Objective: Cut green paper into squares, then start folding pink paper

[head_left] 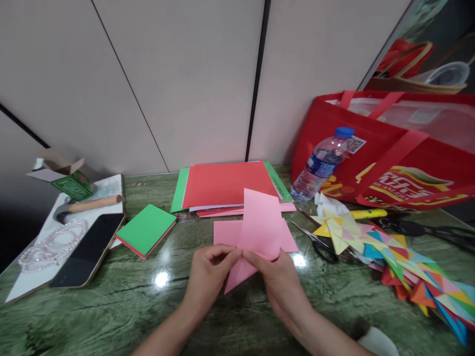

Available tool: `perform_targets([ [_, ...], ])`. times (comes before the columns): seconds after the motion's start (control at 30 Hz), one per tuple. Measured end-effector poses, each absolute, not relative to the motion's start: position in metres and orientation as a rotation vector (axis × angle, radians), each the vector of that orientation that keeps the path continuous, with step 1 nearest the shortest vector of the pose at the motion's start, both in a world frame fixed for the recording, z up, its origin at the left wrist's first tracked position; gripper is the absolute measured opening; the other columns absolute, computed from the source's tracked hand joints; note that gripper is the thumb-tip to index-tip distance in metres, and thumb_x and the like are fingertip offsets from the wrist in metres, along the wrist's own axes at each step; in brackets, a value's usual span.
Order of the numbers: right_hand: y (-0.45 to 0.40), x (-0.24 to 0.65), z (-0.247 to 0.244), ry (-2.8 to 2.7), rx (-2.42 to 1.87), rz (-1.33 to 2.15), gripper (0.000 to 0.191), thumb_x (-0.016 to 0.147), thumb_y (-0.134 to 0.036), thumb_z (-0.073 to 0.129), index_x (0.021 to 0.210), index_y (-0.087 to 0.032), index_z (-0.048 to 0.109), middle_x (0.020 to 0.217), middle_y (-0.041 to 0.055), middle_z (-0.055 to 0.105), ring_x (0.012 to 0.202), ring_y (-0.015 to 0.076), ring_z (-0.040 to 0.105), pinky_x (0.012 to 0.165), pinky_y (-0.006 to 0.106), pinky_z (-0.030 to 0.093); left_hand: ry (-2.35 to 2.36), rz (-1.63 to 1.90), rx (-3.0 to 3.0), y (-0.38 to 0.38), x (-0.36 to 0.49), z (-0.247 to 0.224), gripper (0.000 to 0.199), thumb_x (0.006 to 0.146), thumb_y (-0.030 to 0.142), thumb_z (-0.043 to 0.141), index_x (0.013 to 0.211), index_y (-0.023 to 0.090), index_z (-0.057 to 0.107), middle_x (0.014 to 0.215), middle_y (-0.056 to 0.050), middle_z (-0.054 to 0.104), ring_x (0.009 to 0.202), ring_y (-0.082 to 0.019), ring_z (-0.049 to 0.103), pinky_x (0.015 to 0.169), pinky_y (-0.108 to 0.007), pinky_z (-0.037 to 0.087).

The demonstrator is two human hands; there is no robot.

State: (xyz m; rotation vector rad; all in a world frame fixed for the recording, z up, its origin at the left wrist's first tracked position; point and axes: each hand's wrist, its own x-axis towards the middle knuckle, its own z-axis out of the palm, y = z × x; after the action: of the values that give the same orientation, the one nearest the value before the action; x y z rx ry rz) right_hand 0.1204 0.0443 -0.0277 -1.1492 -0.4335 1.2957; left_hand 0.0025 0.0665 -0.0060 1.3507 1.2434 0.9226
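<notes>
A folded pink paper [261, 222] is held up between my two hands over the green marbled table. My left hand [212, 269] pinches its left edge between thumb and fingers. On the right side, my right hand [280, 277] grips the same paper, its thumb close to the left thumb at the crease. One part of the sheet stands upright, and a pointed flap hangs below toward me. Behind it, more pink paper [226, 231] lies flat on the table. Some of my right fingers are hidden behind the paper.
Red and green sheets [230, 184] lie at the back. Green squares [146, 228], a phone [89, 249] and a hammer [92, 203] are left. Scissors [322, 247], a bottle [319, 165], colourful folded pieces [411, 267] and a red bag [401, 148] are right.
</notes>
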Motion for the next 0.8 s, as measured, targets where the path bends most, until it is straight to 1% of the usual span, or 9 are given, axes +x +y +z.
perform_targets([
  [0.13, 0.043, 0.121, -0.026, -0.422, -1.099, 1.351, 0.036, 0.052, -0.021, 0.078, 0.084, -0.013, 0.064, 0.08, 0.0044, 0.07, 0.071, 0.0159, 0.061, 0.069, 0.029, 0.048, 1.235, 0.993, 1.32, 0.065, 0.003, -0.008, 0.017, 0.067, 0.03, 0.063, 0.064, 0.015, 0.07, 0.066, -0.004, 0.068, 0.063, -0.016, 0.058, 0.061, -0.025, 0.046],
  [0.23, 0.042, 0.121, -0.025, -0.405, -0.991, 1.467, 0.033, 0.056, -0.023, 0.077, 0.086, -0.013, 0.065, 0.085, 0.0052, 0.07, 0.076, 0.0159, 0.061, 0.073, 0.029, 0.048, 1.245, 1.062, 1.245, 0.064, 0.001, -0.012, 0.014, 0.065, 0.03, 0.065, 0.066, 0.016, 0.07, 0.068, -0.003, 0.068, 0.064, -0.015, 0.057, 0.062, -0.024, 0.045],
  [0.3, 0.042, 0.122, -0.025, -0.403, -0.953, 1.523, 0.031, 0.058, -0.024, 0.076, 0.086, -0.013, 0.065, 0.085, 0.0054, 0.07, 0.076, 0.0156, 0.061, 0.073, 0.028, 0.048, 1.26, 1.1, 1.172, 0.064, 0.0, -0.014, 0.013, 0.063, 0.029, 0.067, 0.066, 0.017, 0.07, 0.066, -0.002, 0.068, 0.063, -0.013, 0.056, 0.061, -0.022, 0.044],
  [0.47, 0.043, 0.125, -0.027, -0.382, -0.957, 1.513, 0.024, 0.058, -0.023, 0.076, 0.076, -0.012, 0.066, 0.074, 0.0034, 0.069, 0.068, 0.0132, 0.06, 0.068, 0.026, 0.049, 1.269, 1.142, 1.059, 0.064, -0.001, -0.016, 0.014, 0.06, 0.029, 0.069, 0.066, 0.016, 0.07, 0.065, -0.002, 0.067, 0.061, -0.012, 0.055, 0.059, -0.022, 0.044],
  [0.63, 0.045, 0.128, -0.029, -0.335, -0.956, 1.519, 0.023, 0.057, -0.023, 0.077, 0.075, -0.013, 0.066, 0.074, 0.0025, 0.069, 0.067, 0.012, 0.06, 0.068, 0.026, 0.05, 1.304, 1.176, 1.065, 0.064, 0.0, -0.018, 0.016, 0.059, 0.03, 0.069, 0.065, 0.016, 0.07, 0.065, -0.003, 0.067, 0.061, -0.013, 0.055, 0.06, -0.022, 0.044],
  [0.8, 0.047, 0.132, -0.031, -0.322, -0.952, 1.526, 0.019, 0.057, -0.024, 0.077, 0.066, -0.013, 0.064, 0.068, 0.0003, 0.067, 0.063, 0.0105, 0.059, 0.063, 0.024, 0.049, 1.327, 1.201, 1.051, 0.065, -0.002, -0.019, 0.019, 0.058, 0.032, 0.069, 0.066, 0.014, 0.07, 0.065, -0.004, 0.067, 0.061, -0.013, 0.055, 0.059, -0.024, 0.044],
])
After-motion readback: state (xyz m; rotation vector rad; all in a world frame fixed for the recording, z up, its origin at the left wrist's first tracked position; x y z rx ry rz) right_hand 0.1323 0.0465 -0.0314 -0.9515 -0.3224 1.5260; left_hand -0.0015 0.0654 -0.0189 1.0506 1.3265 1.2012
